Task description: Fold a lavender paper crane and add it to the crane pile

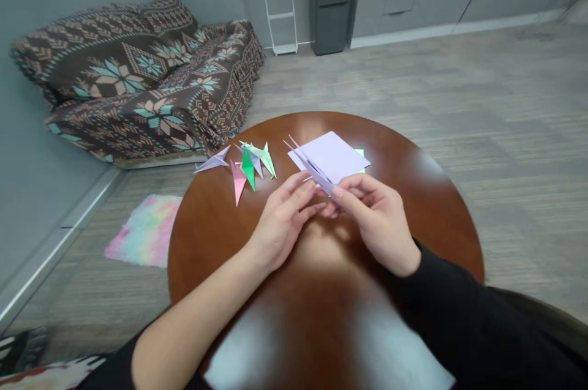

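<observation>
Between my two hands, above the table, is a narrow folded piece of lavender origami paper with thin pointed ends toward the upper left. My right hand pinches its lower end between thumb and fingers. My left hand is closed at the paper's left side, thumb and fingertips against it; its lower fingers are partly hidden. Just behind the hands lies a stack of square lavender paper, with a light green sheet showing under its right corner.
On the table's left part lie folded paper cranes: a lavender one, a pink one, a green one and a pale green one. The round brown table stands near a covered sofa and a fluffy pastel mat.
</observation>
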Demonstrator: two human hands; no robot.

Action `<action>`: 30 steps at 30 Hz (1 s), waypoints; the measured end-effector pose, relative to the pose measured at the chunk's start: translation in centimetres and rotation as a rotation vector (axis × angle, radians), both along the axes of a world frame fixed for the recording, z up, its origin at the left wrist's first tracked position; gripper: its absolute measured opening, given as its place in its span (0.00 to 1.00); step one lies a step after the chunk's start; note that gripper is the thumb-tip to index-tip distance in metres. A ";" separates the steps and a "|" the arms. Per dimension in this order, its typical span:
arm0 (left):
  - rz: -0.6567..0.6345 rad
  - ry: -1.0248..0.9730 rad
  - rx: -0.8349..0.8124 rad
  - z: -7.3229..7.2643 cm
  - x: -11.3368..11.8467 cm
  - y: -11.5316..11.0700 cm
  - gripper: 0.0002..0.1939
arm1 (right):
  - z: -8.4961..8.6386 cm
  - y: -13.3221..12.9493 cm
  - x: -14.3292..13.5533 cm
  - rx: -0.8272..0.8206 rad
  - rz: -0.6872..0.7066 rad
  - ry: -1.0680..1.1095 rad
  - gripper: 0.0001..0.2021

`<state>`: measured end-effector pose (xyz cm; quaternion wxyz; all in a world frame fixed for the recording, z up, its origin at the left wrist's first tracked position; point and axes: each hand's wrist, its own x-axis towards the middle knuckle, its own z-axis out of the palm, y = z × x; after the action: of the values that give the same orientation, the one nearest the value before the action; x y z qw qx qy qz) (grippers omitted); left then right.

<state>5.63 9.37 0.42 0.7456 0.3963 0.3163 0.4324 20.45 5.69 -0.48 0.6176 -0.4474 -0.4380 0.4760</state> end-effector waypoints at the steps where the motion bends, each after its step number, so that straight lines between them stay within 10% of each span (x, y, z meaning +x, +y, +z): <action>1: -0.005 0.003 0.016 0.0 0.0 0.0 0.16 | 0.1 0.1 0.0 -0.029 0.040 0.038 0.15; 6: 0.044 0.067 0.103 -0.4 -0.1 0.3 0.10 | -0.1 -0.1 -0.1 -0.066 0.182 0.032 0.15; 15: 0.023 0.180 0.173 -0.7 -0.5 0.4 0.13 | -0.7 -0.3 0.6 -0.008 0.040 -0.464 0.12; 30: 0.087 0.121 0.043 -0.8 -0.2 0.6 0.17 | -1.3 -0.1 0.8 0.165 0.065 -0.243 0.14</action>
<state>5.47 9.94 -0.40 0.6970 0.4234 0.3684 0.4464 21.23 5.56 -1.77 0.5788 -0.4351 -0.5614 0.4006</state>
